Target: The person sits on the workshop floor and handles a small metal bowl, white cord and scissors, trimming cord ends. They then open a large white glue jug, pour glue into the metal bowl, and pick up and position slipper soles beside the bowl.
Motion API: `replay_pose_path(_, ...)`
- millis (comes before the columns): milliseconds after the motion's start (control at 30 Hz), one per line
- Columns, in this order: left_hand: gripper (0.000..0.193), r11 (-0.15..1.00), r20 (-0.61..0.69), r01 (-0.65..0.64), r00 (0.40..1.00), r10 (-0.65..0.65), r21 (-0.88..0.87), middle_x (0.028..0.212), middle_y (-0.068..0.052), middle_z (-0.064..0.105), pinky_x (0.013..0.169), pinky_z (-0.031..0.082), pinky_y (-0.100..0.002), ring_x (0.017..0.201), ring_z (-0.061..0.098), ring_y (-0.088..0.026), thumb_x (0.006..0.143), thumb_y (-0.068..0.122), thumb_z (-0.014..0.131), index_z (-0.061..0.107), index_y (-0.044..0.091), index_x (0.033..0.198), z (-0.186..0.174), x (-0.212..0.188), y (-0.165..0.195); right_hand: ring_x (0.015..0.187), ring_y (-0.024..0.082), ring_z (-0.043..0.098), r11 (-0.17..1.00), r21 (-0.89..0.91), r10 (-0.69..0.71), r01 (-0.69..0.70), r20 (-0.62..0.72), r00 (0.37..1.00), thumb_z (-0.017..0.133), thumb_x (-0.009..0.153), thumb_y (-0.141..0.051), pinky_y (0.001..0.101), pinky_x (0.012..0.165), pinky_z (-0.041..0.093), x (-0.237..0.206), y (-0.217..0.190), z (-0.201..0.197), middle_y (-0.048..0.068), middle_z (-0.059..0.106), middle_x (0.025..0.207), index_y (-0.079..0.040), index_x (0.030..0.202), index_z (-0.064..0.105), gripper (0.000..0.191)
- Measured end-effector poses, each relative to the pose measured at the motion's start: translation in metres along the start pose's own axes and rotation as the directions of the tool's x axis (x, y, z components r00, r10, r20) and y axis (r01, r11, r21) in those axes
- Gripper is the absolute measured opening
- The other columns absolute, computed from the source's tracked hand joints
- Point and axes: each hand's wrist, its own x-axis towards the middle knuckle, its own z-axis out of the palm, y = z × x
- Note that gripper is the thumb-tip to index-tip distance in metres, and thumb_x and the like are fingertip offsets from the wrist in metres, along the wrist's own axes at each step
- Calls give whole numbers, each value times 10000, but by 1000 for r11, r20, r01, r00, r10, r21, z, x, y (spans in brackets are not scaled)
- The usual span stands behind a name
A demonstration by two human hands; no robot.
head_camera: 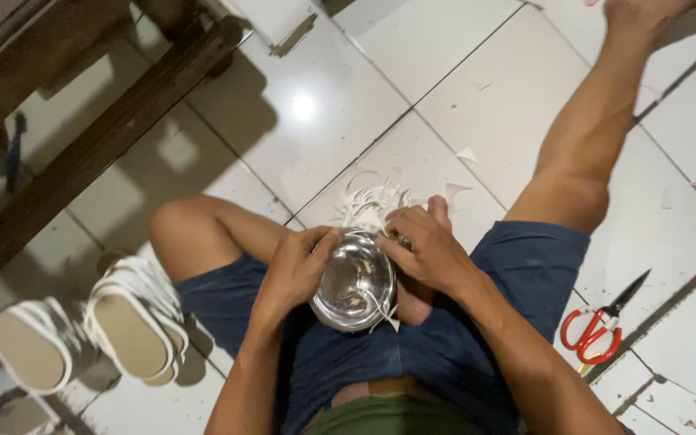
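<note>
head view: a person sits on the tiled floor (348, 105) with a round shiny metal bowl (354, 283) in the lap, its open mouth facing up toward the camera. the left hand (298, 270) is curled around the bowl's left rim, gripping it. the right hand (427, 248) is closed over the upper right rim, fingers bent onto a cluster of white paper cuttings (370, 205) that lies just beyond the bowl, away from the body. both hands touch the bowl, one on each side, so neither is nearer. a few white slivers hang over the near rim.

counted: one bowl, one pair of red-handled scissors (598, 326) on the floor well to the person's right, blades pointing away, two white sandals (90, 326) to the left beside a dark wooden bench (82, 153), and several scattered paper scraps.
</note>
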Motion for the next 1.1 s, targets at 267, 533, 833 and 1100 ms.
replay_pose_path(267, 368, 931, -174, -53, 985, -12, -361, 945, -67, 766, 744, 546, -251, 835, 660, -99, 1031, 260, 591, 743, -46, 1168, -28, -1, -26, 870, 182, 672, 885, 374, 386, -276, -258, 886, 692, 971, -154, 304, 785, 549, -8, 25, -14, 97, 699, 982, 5, 974, 680, 159)
replay_pose_path(533, 321, 953, -383, -263, 904, 188, -153, 977, -51, 772, 804, 554, -227, 888, 676, -79, 1041, 199, 605, 713, -47, 1216, -8, -6, -6, 873, 205, 599, 975, 209, 66, -70, 27, 997, 804, 861, -262, 431, 912, 431, -25, -14, 13, 31, 656, 721, -15, 862, 711, 264)
replay_pose_path(833, 337, 941, -491, -263, 861, 130, -213, 995, -57, 753, 792, 544, -238, 895, 649, -86, 1062, 205, 599, 719, -77, 1203, -34, 14, -35, 862, 177, 567, 711, 539, 548, -452, -20, 837, 666, 1015, -135, 309, 785, 454, -38, 27, -22, 93, 641, 941, 35, 961, 686, 180)
replay_pose_path(1100, 356, 749, -623, -274, 749, -227, -603, 1210, -110, 727, 955, 525, -257, 1080, 676, -160, 1033, 171, 579, 653, -76, 1279, -35, 123, -89, 1075, 271, 610, 946, 155, 316, -285, -245, 917, 758, 885, -123, 353, 901, 496, -28, 11, -10, 147, 677, 1144, 1, 998, 772, 169)
